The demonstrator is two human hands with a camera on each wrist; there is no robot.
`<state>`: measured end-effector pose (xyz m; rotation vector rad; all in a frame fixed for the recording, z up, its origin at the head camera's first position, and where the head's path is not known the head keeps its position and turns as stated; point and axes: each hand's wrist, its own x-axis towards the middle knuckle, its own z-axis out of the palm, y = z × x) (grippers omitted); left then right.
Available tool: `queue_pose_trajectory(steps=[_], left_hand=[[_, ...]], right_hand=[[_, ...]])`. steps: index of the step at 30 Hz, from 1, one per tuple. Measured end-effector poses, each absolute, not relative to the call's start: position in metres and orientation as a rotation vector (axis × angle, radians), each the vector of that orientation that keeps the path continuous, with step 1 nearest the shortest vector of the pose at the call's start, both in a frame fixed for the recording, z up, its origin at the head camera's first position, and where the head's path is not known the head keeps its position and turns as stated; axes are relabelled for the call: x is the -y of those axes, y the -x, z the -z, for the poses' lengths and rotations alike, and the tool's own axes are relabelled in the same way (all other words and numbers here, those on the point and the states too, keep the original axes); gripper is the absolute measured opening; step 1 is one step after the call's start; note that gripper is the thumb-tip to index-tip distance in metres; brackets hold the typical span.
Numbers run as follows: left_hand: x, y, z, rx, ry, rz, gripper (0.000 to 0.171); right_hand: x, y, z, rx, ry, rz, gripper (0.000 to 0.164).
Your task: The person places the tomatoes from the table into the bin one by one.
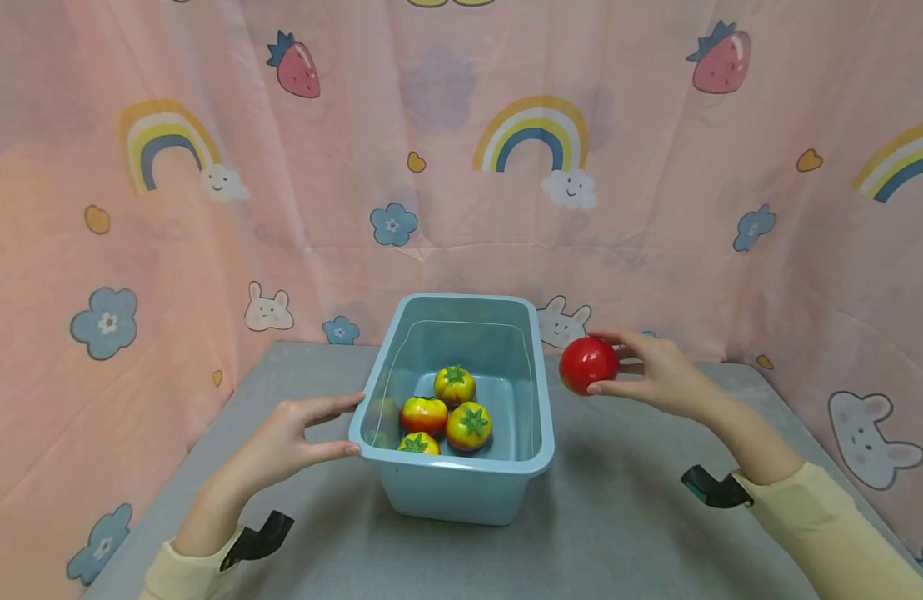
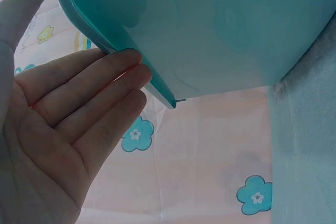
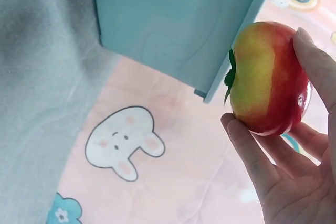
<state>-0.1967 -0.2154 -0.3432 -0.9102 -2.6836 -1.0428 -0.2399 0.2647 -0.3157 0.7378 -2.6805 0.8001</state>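
My right hand [image 1: 662, 375] pinches a tomato [image 1: 587, 365] between thumb and fingers, in the air just right of the blue plastic bin [image 1: 456, 495]. The head view shows its shiny red side; in the right wrist view the tomato [image 3: 268, 80] has a yellow-green half and a green leafy top facing the bin. Against the left rim near the front corner, my left hand [image 1: 281, 440] rests with its fingers fairly straight. Inside the bin lie several more yellow-and-red tomatoes [image 1: 469, 426] with green tops; the front wall partly hides the nearest.
The bin stands on a grey table [image 1: 619, 533]. Behind and at both sides hangs a pink curtain [image 1: 341, 150] printed with rainbows, bunnies, flowers and strawberries. A black strap piece [image 1: 257, 540] sits at the left wrist, another black piece [image 1: 716, 487] at the right.
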Motion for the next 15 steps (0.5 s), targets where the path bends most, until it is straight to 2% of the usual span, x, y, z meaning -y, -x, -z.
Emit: queue_pose_trajectory(steps=[15], left_hand=[[0.216,0.196,0.343,2.692,0.899,1.048,0.065]], right_hand=[[-0.258,0.237,0.295,2.662,-0.806,-0.767,0.077]])
